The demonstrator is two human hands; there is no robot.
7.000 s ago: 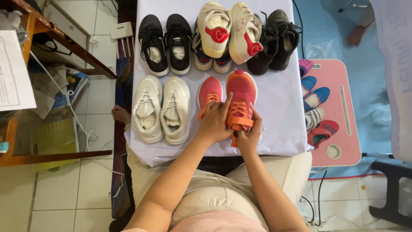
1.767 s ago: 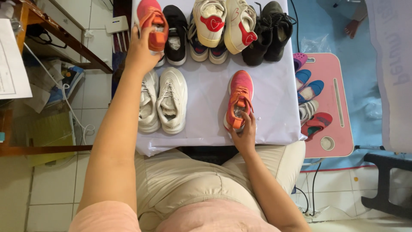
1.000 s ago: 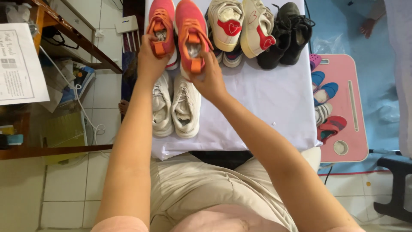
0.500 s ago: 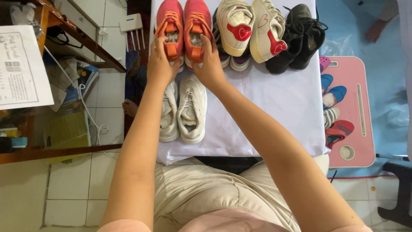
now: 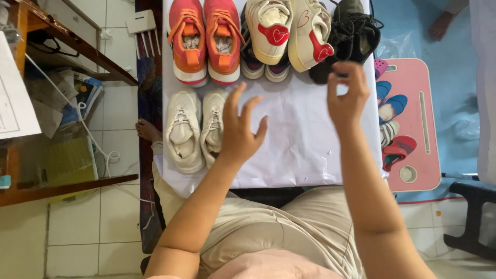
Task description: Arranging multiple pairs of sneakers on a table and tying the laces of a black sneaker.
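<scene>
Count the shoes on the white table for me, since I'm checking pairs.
10 visible: two orange far left, two dark ones under two cream red-heart ones, two black far right, two white near left. Others may be hidden.

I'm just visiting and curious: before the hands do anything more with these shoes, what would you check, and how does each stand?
1. Left hand empty, fingers spread: ok.
2. Right hand empty: ok, fingers curled, nothing seen in them.
3. Orange shoes side by side in the far row: ok.
4. White shoes paired beside the left hand: ok.
5. White sheet bare between the hands: ok.
6. Black shoes sit level: cannot tell.
</scene>
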